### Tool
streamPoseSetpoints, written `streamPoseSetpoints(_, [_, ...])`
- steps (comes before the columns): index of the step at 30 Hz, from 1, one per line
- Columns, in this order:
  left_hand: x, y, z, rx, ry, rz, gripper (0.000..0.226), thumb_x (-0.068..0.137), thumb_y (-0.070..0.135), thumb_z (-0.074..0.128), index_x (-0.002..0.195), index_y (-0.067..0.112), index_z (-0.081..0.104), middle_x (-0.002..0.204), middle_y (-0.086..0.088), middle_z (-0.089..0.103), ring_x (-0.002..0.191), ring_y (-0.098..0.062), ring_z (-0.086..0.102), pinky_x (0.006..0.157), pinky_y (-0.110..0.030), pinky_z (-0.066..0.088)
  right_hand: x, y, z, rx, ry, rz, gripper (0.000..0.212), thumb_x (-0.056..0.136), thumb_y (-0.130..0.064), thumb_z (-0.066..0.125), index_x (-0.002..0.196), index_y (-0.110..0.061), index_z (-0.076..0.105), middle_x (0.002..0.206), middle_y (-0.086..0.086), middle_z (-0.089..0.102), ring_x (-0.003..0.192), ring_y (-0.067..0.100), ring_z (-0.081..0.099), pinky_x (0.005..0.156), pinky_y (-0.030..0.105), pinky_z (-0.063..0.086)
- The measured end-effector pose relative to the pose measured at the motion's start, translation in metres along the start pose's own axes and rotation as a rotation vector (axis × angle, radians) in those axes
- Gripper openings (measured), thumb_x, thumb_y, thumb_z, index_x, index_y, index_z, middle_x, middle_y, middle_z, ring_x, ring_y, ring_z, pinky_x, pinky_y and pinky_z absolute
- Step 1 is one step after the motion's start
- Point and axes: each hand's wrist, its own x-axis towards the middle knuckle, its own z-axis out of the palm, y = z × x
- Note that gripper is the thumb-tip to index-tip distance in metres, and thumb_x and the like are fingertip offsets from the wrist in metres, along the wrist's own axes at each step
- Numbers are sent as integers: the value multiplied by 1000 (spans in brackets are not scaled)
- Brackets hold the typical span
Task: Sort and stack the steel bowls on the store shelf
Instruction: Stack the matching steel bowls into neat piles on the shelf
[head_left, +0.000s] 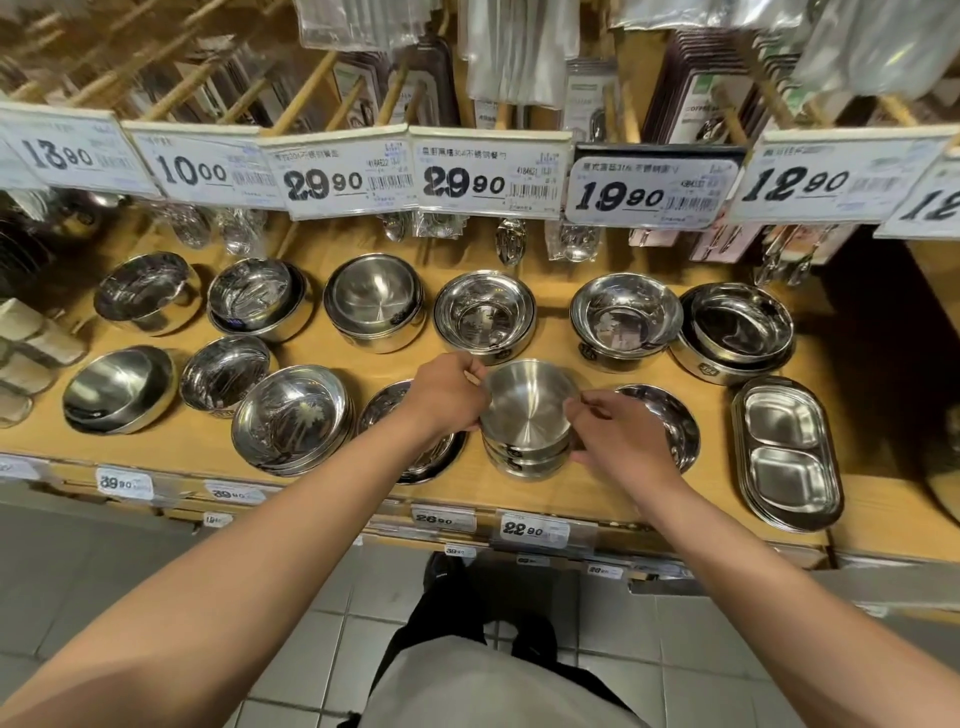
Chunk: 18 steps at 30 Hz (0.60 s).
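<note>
A short stack of brushed steel bowls (527, 410) stands near the front middle of the wooden shelf (197, 447). My left hand (449, 395) grips the left rim of the top bowl, and my right hand (605, 423) holds its right side. Under my left wrist lies a flat steel plate (387, 402), partly hidden. Another shallow plate (670, 421) shows behind my right hand. Further bowl stacks fill the back row, among them a matte one (374, 301) and shiny ones (483, 312) (626, 314).
A stack of two-compartment oval trays (787, 452) sits at the front right. A wide shiny bowl (291, 415) and smaller bowls (223, 371) (119, 387) line the front left. Price tags (488, 174) and packaged cutlery hang low over the back row. Tiled floor lies below the shelf edge.
</note>
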Motion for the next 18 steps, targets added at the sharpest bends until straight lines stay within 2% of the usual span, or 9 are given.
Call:
streamPoseSetpoints(2, [1, 0, 2, 25, -19, -14, 6, 95, 16, 60, 96, 13, 64, 99, -12, 71, 87, -27, 75, 73, -42, 64, 0, -1, 0, -69, 0, -14, 13, 97, -34, 65, 103, -28, 74, 79, -23, 63, 66, 10, 74, 75, 36, 64])
streamPoseSetpoints(4, [3, -2, 3, 35, -48, -41, 14, 99, 21, 54, 100, 12, 66, 98, -13, 73, 88, -28, 75, 77, -44, 64, 0, -4, 0, -148, -13, -10, 31, 99, -36, 62, 124, -20, 70, 74, -20, 63, 65, 12, 75, 81, 40, 63])
streamPoseSetpoints(8, [5, -2, 6, 20, -65, -47, 23, 100, 21, 55, 103, 4, 70, 97, -15, 74, 85, -28, 75, 75, -42, 64, -1, -8, 0, -202, -28, -6, 40, 99, -38, 60, 133, -16, 64, 72, -21, 55, 72, 18, 76, 85, 44, 61])
streamPoseSetpoints(10, [5, 0, 6, 51, -45, -14, 22, 99, 18, 55, 99, 4, 72, 95, -15, 74, 83, -29, 75, 72, -43, 64, -3, -10, 2, -189, -32, -9, 32, 98, -35, 62, 125, -19, 67, 73, -21, 54, 72, 19, 76, 82, 45, 62])
streamPoseSetpoints(13, [4, 5, 4, 107, -44, 38, 22, 98, 11, 53, 97, 2, 73, 93, -17, 73, 82, -33, 74, 71, -46, 64, -6, -9, 5, -183, -12, -12, 5, 98, -31, 62, 103, -32, 64, 68, -19, 56, 63, 12, 75, 78, 42, 63])
streamPoseSetpoints(14, [5, 8, 3, 129, -53, 56, 23, 98, 10, 52, 97, 2, 73, 92, -17, 73, 82, -33, 74, 71, -45, 64, -7, -9, 5, -179, 6, -12, 4, 98, -32, 62, 95, -34, 62, 68, -19, 58, 61, 10, 75, 79, 41, 62])
streamPoseSetpoints(15, [6, 11, 1, 148, -66, 73, 24, 98, 8, 51, 96, 1, 74, 91, -18, 73, 82, -34, 74, 70, -45, 64, -7, -8, 6, -168, 24, -9, 11, 98, -32, 62, 87, -36, 59, 68, -19, 59, 60, 9, 74, 79, 41, 62])
streamPoseSetpoints(18, [11, 18, -5, 187, -120, 114, 26, 97, 6, 49, 99, -6, 72, 96, -25, 73, 85, -38, 74, 75, -48, 63, -13, -10, 10, -65, 81, 16, 22, 96, -31, 65, 77, -39, 58, 65, -20, 61, 59, 10, 74, 79, 41, 62])
